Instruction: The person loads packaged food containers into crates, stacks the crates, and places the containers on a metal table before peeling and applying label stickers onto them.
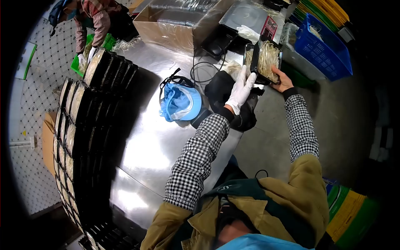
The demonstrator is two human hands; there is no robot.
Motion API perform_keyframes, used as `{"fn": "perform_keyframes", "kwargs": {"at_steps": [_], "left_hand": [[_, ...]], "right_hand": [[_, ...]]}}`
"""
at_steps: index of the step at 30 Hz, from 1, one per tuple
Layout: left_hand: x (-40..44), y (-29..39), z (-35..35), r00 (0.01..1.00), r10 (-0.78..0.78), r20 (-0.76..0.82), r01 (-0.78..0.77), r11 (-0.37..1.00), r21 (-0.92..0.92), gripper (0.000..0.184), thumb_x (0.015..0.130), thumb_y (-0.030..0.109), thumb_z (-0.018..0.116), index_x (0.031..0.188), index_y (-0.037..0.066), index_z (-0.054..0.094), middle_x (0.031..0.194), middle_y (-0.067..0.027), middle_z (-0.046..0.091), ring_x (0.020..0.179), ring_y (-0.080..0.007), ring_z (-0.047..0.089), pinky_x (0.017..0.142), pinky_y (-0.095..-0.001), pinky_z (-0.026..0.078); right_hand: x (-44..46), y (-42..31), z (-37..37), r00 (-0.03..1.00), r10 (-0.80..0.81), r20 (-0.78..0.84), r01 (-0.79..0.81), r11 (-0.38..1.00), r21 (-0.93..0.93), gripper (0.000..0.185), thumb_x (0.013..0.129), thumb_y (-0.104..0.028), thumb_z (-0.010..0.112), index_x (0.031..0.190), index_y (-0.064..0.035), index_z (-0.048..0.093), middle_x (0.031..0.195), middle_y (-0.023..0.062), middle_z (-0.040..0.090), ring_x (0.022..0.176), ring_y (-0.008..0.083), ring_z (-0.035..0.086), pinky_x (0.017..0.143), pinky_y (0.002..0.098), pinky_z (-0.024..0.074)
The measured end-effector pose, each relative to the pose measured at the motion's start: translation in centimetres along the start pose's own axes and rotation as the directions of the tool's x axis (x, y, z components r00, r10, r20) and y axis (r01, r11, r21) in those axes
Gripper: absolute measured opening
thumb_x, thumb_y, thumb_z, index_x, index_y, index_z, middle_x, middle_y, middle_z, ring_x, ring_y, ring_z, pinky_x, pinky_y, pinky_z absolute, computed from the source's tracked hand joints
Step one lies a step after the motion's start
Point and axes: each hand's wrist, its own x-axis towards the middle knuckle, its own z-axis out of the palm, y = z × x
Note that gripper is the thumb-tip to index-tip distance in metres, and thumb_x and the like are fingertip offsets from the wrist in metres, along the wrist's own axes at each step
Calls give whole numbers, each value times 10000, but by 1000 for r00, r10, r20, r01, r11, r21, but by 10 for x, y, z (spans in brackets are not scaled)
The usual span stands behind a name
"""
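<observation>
Both my hands are at a black tray of pale, thin sprouts or mushrooms (268, 56), near the table's back right. My bare right hand (283, 80) grips its lower right corner. A white glove covers my left hand (241, 89), whose fingers reach up to a second filled black tray (248, 58) at the left of the first; whether they grip it is hard to tell. Behind the trays is a scale with a grey plate (243, 17) and a red sign (268, 28). A black bag or cloth (218, 89) lies below my left hand.
Tall stacks of filled black trays (93, 125) line the left side. A blue cap (180, 101) and a black cable are on the metal table (146, 137). An open cardboard box (164, 33) stands behind, a blue basket (323, 48) at right. A co-worker (98, 21) reaches into a green basket.
</observation>
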Motion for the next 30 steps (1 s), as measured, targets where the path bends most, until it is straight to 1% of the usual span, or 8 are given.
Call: {"fn": "perform_keyframes", "kwargs": {"at_steps": [2,7,11,15,17,22,27,30], "left_hand": [[-3,-16,1,1000,15,20,-15,1000,-6,790,871,442,550,1403,-40,220,1440,-226,274,1358,-277,248,1088,-323,223],[-81,12,-73,994,96,-50,-81,967,240,735,844,287,636,1424,60,245,1470,-133,255,1346,-249,265,1091,-380,233],[-140,49,-181,907,115,-406,75,903,424,666,845,255,635,1397,56,319,1412,-135,365,1303,-245,352,1087,-353,255],[-161,79,-298,669,494,-555,175,621,764,669,806,193,660,1370,19,346,1363,-177,416,1264,-283,400,1059,-354,314],[-153,109,-341,631,639,-440,255,365,895,756,777,234,687,1383,3,299,1357,-231,383,1263,-346,375,1054,-367,317],[-113,171,-400,684,670,-290,463,-91,882,916,722,413,707,1407,15,246,1386,-250,330,1294,-386,311,1067,-429,259],[-78,182,-444,741,654,-152,279,-94,956,867,635,302,772,1322,-10,345,1261,-237,435,1194,-411,390,1034,-474,287],[-74,173,-466,716,687,-127,246,-79,966,721,624,196,749,1231,-14,419,1180,-231,477,1119,-402,441,987,-477,335]], "right_hand": [[13,13,13,963,-22,-269,-10,993,-115,442,831,-204,678,1207,-27,526,1179,94,585,1069,225,557,936,354,434],[71,46,-85,987,126,-99,-139,980,-143,529,837,-360,653,1273,-112,486,1191,15,573,1093,213,528,905,431,399],[72,20,-70,747,-544,-382,23,596,-803,600,812,-379,682,1224,-7,455,1102,88,571,944,160,539,768,333,435],[79,10,86,469,-879,86,626,263,-734,371,906,-190,578,1185,42,500,1001,86,589,882,145,562,786,272,454],[96,39,190,710,-661,241,595,381,-707,228,913,-190,563,1063,-24,609,894,30,625,831,114,564,756,241,454],[250,180,344,789,-160,593,593,450,-668,262,907,-249,537,995,-14,615,835,50,629,754,112,570,666,246,453],[434,306,403,768,30,640,629,158,-761,446,897,-479,479,772,-61,569,611,19,534,515,117,485,461,272,393],[450,333,429,772,433,466,161,575,-802,416,933,-459,452,875,-76,605,642,-5,527,481,101,452,421,252,355]]}}
